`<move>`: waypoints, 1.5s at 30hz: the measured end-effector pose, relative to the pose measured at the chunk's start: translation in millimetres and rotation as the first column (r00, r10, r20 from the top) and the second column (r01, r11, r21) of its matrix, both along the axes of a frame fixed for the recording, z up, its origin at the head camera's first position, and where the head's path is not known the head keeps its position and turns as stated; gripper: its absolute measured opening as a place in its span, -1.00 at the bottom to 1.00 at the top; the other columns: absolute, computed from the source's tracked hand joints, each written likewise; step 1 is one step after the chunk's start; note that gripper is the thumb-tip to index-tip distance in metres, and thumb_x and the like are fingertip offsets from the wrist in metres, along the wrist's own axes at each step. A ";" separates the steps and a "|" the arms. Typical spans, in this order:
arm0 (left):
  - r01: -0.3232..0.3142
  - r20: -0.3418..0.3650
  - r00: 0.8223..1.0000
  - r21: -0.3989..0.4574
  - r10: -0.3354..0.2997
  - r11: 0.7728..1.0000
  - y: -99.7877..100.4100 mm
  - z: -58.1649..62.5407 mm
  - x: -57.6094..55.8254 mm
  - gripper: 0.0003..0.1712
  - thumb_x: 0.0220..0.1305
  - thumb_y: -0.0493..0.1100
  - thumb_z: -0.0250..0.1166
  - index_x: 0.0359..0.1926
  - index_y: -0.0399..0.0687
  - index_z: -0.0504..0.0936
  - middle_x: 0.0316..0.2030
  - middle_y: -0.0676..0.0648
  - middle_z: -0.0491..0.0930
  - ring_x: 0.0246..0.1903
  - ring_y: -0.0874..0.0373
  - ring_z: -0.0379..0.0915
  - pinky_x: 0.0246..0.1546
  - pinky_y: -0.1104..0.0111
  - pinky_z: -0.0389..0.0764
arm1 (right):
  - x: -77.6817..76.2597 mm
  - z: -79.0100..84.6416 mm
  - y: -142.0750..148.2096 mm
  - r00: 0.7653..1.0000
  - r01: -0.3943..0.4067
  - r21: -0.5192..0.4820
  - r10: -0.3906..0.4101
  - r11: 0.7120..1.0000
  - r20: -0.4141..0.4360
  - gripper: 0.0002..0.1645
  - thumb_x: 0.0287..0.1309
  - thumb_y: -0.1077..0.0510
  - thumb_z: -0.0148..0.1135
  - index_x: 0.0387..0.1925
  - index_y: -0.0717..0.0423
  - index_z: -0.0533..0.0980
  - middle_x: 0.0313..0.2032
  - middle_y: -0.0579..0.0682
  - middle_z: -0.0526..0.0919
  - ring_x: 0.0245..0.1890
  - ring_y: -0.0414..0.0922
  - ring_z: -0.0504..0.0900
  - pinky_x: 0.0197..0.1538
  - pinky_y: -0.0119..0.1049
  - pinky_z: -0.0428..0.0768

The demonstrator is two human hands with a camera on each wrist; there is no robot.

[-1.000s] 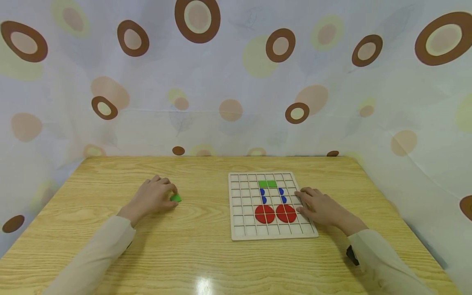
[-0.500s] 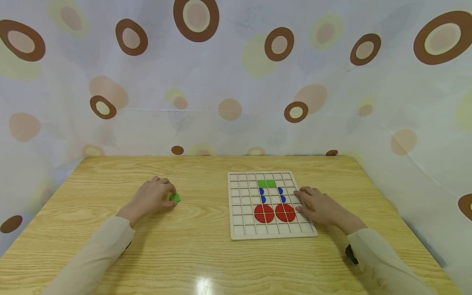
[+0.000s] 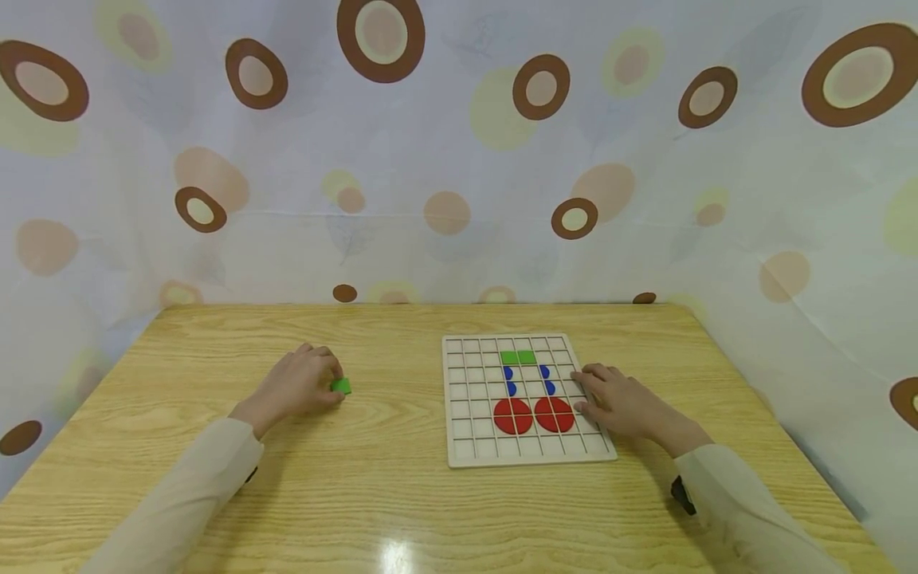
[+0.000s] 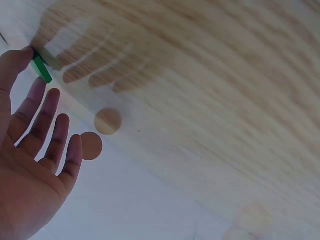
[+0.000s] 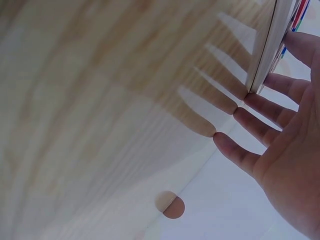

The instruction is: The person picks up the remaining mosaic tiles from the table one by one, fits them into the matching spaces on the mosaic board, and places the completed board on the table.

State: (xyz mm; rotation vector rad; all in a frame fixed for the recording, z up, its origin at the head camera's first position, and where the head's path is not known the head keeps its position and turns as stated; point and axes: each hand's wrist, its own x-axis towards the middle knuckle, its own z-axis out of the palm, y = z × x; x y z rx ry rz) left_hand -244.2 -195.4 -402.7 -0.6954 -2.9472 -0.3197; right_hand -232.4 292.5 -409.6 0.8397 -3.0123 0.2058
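Observation:
Between thumb and index finger, my left hand (image 3: 296, 383) pinches a small green square tile (image 3: 342, 386) at the left of the table. The left wrist view shows that tile (image 4: 42, 69) edge-on, the other fingers loosely extended. A white gridded board (image 3: 462, 450) lies right of the middle. My right hand (image 3: 622, 402) rests at its right edge, thumb and index finger on the board, the other fingertips touching the table in the right wrist view. On the board are two green squares (image 3: 518, 357), several small blue half-round pieces (image 3: 511, 388) and two red circles (image 3: 513, 416) made of quarter pieces.
Both the board and my hands are on a glossy wood-grain table (image 3: 387, 494). A white curtain (image 3: 402, 159) with brown and pastel circles hangs behind and at the sides. Bare tabletop separates my left hand from the board.
The green tile has turned slightly in my left fingers and now shows a squarer face. My right hand stays at the board's edge; the pieces on the board keep their places.

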 end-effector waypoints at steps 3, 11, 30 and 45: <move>0.008 -0.003 1.000 -0.002 -0.008 1.000 0.6 1.0 -1.3 -0.73 -0.06 0.01 0.40 -0.34 -0.01 0.62 -0.21 -0.02 0.56 -0.19 -0.02 0.38 -0.31 0.15 0.44 | -0.3 -0.3 -0.6 1.000 0.009 -0.001 -0.009 1.000 0.003 -0.39 0.22 -0.04 0.07 0.21 0.19 0.31 0.14 0.25 0.37 0.11 0.23 0.38 0.02 0.22 0.38; 0.037 -0.017 0.999 -0.005 -0.038 0.999 7.1 3.0 -6.3 -0.72 -0.07 0.04 0.41 -0.35 0.04 0.60 -0.20 0.00 0.56 -0.21 0.02 0.38 -0.28 0.17 0.45 | -0.9 0.3 -0.1 1.000 0.016 0.006 -0.016 1.000 0.013 -0.40 0.22 -0.03 0.05 0.22 0.18 0.30 0.15 0.24 0.36 0.12 0.23 0.37 0.02 0.22 0.37; 0.113 -0.058 0.992 -0.030 -0.114 0.993 55.3 11.3 -14.7 -0.68 -0.06 0.09 0.40 -0.31 0.05 0.60 -0.21 0.04 0.55 -0.21 0.08 0.37 -0.20 0.14 0.46 | 1.9 3.5 -0.9 1.000 0.009 0.002 -0.009 1.000 0.003 -0.41 0.22 -0.02 0.08 0.20 0.20 0.32 0.14 0.24 0.37 0.11 0.21 0.38 0.01 0.21 0.38; 0.167 -0.071 0.983 -0.037 -0.169 0.985 108.4 13.0 -26.4 -0.67 -0.02 0.13 0.36 -0.28 0.10 0.59 -0.13 0.06 0.54 -0.12 0.08 0.37 -0.06 0.11 0.44 | 1.7 2.2 -0.7 1.000 0.012 0.007 -0.011 1.000 -0.004 -0.41 0.21 -0.02 0.08 0.20 0.19 0.32 0.12 0.22 0.38 0.11 0.20 0.38 0.00 0.21 0.38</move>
